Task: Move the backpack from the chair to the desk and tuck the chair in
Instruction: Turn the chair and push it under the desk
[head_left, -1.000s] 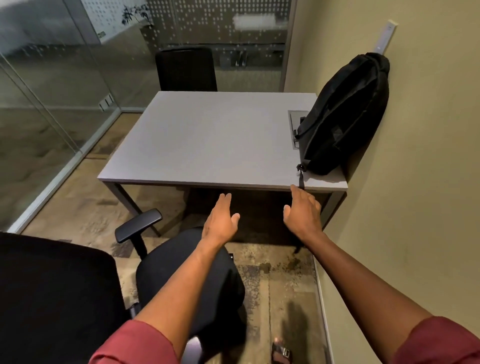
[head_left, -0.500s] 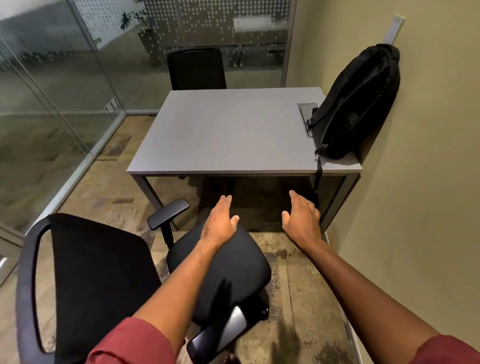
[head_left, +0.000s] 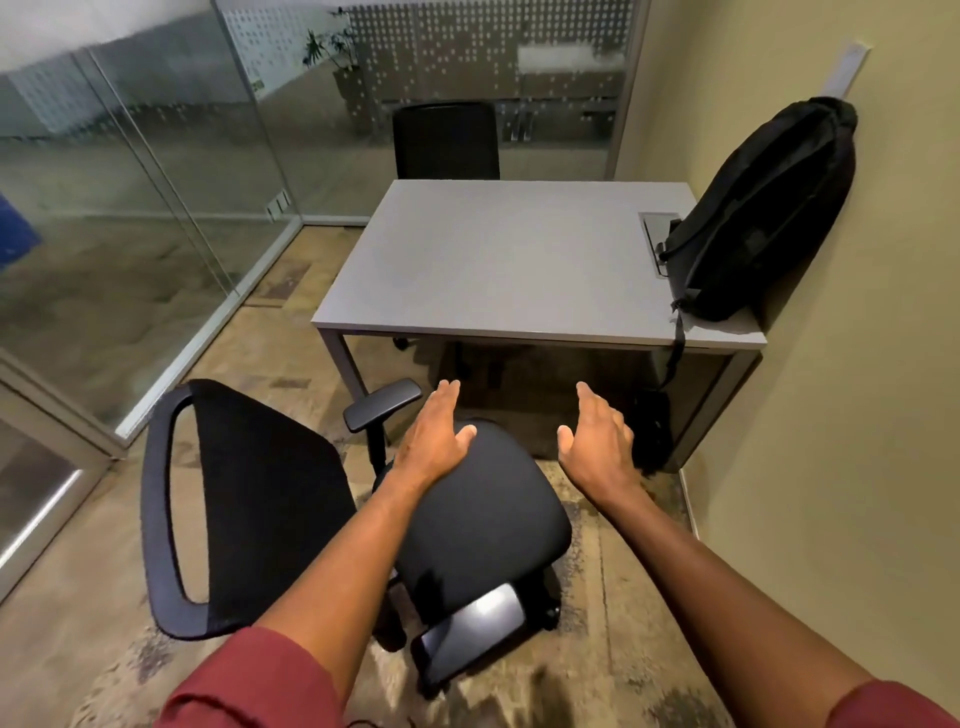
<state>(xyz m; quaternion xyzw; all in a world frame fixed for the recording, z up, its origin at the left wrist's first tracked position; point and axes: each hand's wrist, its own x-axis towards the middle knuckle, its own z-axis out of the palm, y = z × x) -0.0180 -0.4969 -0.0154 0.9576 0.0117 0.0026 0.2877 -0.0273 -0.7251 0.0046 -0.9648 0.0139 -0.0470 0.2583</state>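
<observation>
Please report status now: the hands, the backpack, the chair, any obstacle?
Both hands open, empty: left, right over the chair. Backpack on desk, leaning against wall. Chair not tucked in, nothing blocking.

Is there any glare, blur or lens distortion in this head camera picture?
Head view: wide-angle bending curves the glass wall frames and wall edges; a bright glare patch sits on the chair near armrest; glass reflections look hazy; the desk and backpack stay sharp.
</observation>
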